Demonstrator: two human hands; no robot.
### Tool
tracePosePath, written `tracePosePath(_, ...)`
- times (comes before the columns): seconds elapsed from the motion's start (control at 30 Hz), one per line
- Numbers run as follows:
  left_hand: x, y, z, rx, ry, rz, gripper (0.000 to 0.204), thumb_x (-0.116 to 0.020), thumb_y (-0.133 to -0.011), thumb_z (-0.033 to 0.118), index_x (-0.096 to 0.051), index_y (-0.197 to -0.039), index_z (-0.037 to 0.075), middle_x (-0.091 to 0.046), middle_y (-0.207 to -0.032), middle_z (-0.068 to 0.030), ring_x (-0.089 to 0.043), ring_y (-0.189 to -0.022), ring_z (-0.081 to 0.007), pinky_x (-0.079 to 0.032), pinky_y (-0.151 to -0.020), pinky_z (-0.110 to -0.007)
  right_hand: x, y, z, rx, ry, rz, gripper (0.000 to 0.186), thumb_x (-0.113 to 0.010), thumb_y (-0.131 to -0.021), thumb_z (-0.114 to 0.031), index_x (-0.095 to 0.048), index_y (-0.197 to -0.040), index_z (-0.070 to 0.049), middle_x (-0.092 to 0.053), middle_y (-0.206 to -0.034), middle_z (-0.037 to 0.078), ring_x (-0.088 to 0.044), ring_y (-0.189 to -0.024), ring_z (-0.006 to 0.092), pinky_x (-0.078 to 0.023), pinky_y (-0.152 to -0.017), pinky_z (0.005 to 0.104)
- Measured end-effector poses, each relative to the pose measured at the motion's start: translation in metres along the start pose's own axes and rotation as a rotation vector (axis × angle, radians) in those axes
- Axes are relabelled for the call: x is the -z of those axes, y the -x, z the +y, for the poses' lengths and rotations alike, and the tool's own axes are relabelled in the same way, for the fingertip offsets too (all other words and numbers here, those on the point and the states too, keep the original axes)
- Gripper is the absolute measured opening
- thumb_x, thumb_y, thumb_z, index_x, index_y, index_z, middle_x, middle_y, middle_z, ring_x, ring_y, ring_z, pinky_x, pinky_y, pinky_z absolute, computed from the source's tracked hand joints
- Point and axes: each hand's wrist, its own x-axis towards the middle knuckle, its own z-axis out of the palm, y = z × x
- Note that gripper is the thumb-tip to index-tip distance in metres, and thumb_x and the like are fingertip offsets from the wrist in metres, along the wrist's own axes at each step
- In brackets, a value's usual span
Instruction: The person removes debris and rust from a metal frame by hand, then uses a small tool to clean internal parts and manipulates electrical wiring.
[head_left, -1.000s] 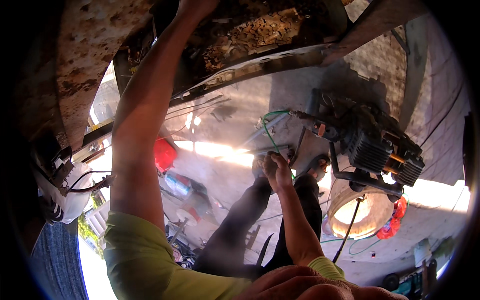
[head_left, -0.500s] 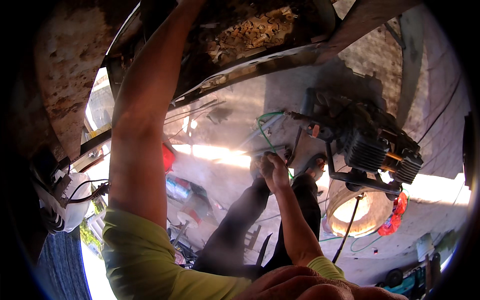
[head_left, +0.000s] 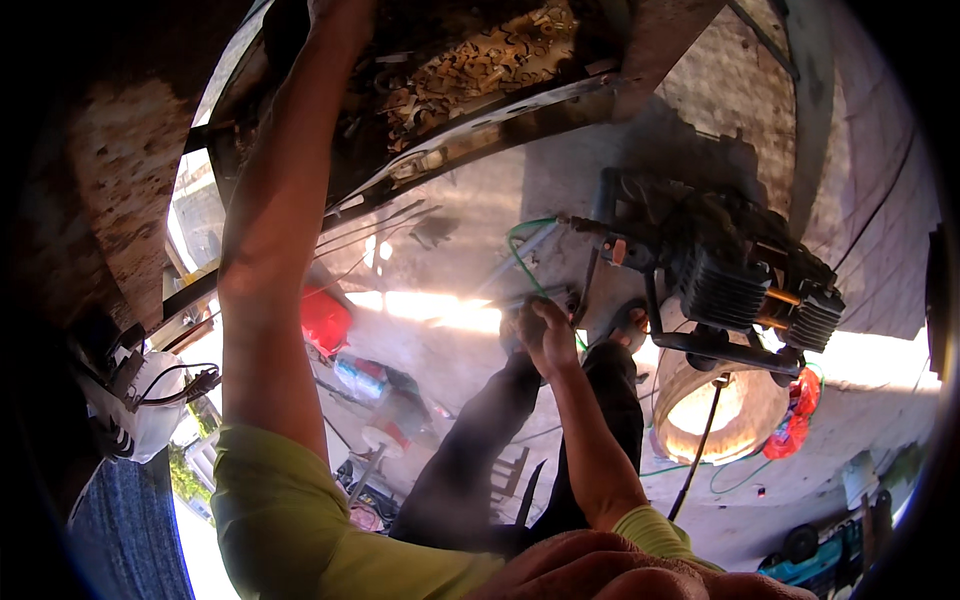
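We held a green cord (head_left: 519, 260) in curled right fingers (head_left: 546, 313); we couldn't tell our out-of-view left fingers' state.

Left of the finned engine (head_left: 730, 270) we could reach across the pale floor (head_left: 478, 215), but the green hose (head_left: 523, 266) loops just beside it, the metal frame (head_left: 480, 130) bars its upper left, and the round tub (head_left: 762, 408) crowds its near side.
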Motion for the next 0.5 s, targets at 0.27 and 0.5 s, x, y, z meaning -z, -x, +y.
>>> tracePosePath(0.27, 0.048, 0.122, 0.015, 0.285, 1.098, -0.544, 0.018, -0.062, -0.094, 0.018, -0.064, -0.103, 0.002, -0.067, -0.106, -0.0170, -0.062, -0.102, -0.0323, -0.052, -0.089, -0.045, 0.013, -0.007, 0.011, 0.004, 0.001, -0.017, 0.013, -0.056, -0.095, -0.017, -0.059, -0.093, -0.005, -0.058, -0.079, 0.005, -0.056, -0.067, 0.0179, -0.048, -0.066, 0.0328)
tracePosePath(0.5, 0.063, 0.172, 0.011, 0.291, 1.135, -0.791, 0.019, -0.059, -0.098, 0.022, -0.067, -0.106, 0.007, -0.068, -0.103, -0.0114, -0.060, -0.098, -0.0223, -0.048, -0.089, -0.037, 0.017, -0.004, 0.017, 0.027, 0.017, 0.010, 0.015, -0.057, -0.095, -0.019, -0.061, -0.093, -0.004, -0.063, -0.078, 0.006, -0.059, -0.063, 0.0163, -0.048, -0.059, 0.0278)
